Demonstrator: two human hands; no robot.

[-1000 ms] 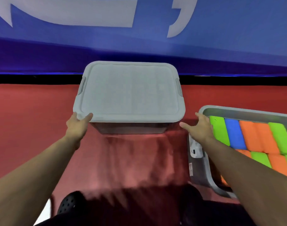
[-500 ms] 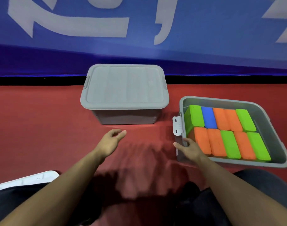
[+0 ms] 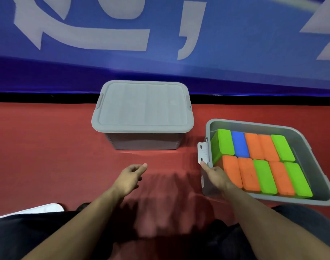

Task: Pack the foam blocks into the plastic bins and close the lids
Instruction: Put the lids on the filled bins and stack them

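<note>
Your right hand (image 3: pixel 217 177) grips the near left corner of the open grey plastic bin (image 3: pixel 310 162), fingers curled over its rim with the index finger reaching up to the pale grey latch (image 3: pixel 203 152) that hangs on the bin's left wall. Whether the fingertip actually presses the latch or only lies beside it is hard to judge from this angle. Inside the bin the foam blocks lie packed flat in two rows. The far row, from the left, reads green foam block (image 3: pixel 223 144), blue foam block (image 3: pixel 240 146), two orange foam blocks (image 3: pixel 261 147) and another green one. The near row holds two orange blocks, a green, an orange and a green.

Your left hand (image 3: pixel 131 177) hovers above the red tabletop (image 3: pixel 48 156) with nothing in it, fingers loosely curled and the forefinger pointing forward.

Beyond that hand, near the back edge of the table, stands the second grey plastic bin (image 3: pixel 143 142) with its flat grey lid (image 3: pixel 142 106) already seated on top. It sits well apart from the open bin. A blue banner with white lettering (image 3: pixel 160 25) fills the background, and a white flat object (image 3: pixel 38 209) shows at the lower left edge.
</note>
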